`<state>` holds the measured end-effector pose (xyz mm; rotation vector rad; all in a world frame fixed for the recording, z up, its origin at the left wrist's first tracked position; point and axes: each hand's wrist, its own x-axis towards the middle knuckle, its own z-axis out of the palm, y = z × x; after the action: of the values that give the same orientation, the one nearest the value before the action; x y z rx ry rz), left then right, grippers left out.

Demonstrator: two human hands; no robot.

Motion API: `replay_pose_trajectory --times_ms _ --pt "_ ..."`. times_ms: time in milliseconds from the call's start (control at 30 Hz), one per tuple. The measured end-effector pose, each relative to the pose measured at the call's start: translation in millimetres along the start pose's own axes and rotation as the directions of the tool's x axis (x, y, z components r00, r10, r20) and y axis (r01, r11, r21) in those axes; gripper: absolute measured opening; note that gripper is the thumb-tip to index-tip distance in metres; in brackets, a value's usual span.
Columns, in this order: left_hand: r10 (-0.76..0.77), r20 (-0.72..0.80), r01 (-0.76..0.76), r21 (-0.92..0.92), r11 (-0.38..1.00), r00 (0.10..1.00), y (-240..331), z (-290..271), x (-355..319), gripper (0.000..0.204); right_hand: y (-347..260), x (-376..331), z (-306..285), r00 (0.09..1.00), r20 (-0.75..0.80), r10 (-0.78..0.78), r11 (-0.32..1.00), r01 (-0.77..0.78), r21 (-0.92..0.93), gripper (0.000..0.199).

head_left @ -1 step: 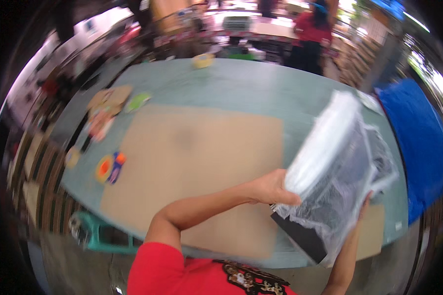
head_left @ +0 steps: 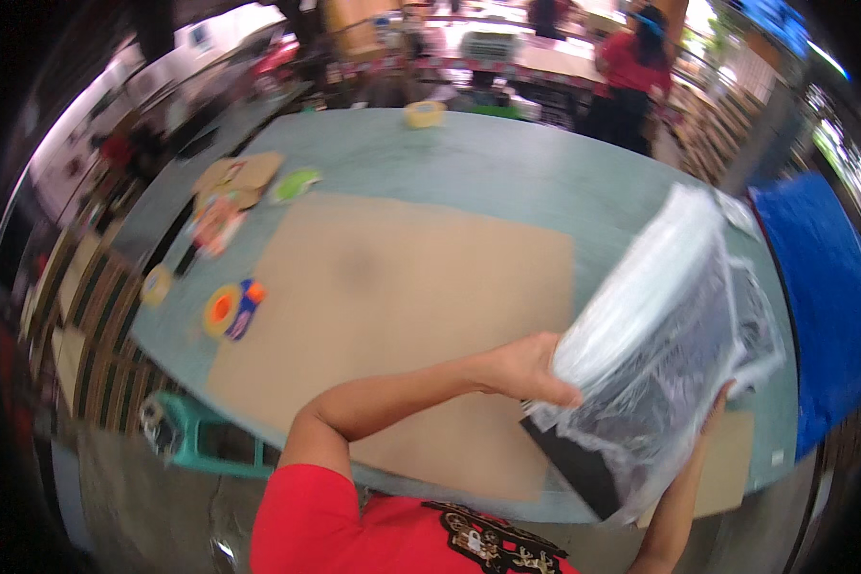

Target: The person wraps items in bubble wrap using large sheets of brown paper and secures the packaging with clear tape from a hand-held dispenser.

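A plastic-wrapped bundle, whitish and thick along its left side and see-through over dark material, is tilted above the right part of the table. A flat black panel sticks out at its lower end. My left hand is closed on the bundle's near left corner, thumb on top. On the right side, my right hand supports it; most of those fingers are hidden behind the plastic. Left of the bundle, a large brown cardboard sheet lies flat on the grey-green table.
At the left are a tape dispenser, a tape roll, a green item and brown cardboard pieces. Another yellowish roll sits at the far edge. A green stool stands below; blue sheeting hangs right. A person stands beyond.
The view has shifted slightly, so the table and its things appear a little farther right. Both hands keep the same hold on the bundle.
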<state>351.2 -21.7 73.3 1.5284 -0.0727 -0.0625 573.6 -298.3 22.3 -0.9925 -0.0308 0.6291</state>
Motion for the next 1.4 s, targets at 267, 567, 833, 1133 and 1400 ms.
replay_pose_trajectory --times_ms 267,567,833,1133,1400 --pt "0.317 -0.612 0.118 0.563 0.818 0.724 29.6 -47.8 -192.8 0.052 85.5 -22.8 152.5 0.846 0.523 -0.107 0.992 0.052 0.118 0.061" --pt "0.332 -0.681 0.603 0.733 0.316 0.653 -79.0 -186.9 -359.2 0.077 163.5 -90.3 228.5 0.744 0.482 -0.464 0.671 0.65 -0.358 0.088" --pt "0.298 -0.816 0.813 0.557 0.17 0.496 -193.2 -276.3 -540.8 0.054 175.4 -113.9 166.7 0.789 0.223 -0.572 0.654 0.604 -0.457 0.085" --pt "-0.004 -0.84 0.659 0.422 0.623 0.542 -85.7 -246.3 -462.7 0.087 187.7 -137.6 118.7 0.762 0.052 -0.645 0.648 0.582 -0.491 0.082" --pt "0.487 -0.592 -0.305 0.386 0.871 0.642 -44.1 -112.9 -275.8 0.056 218.4 -183.9 199.3 0.761 0.133 -0.635 0.68 0.633 -0.369 0.075"
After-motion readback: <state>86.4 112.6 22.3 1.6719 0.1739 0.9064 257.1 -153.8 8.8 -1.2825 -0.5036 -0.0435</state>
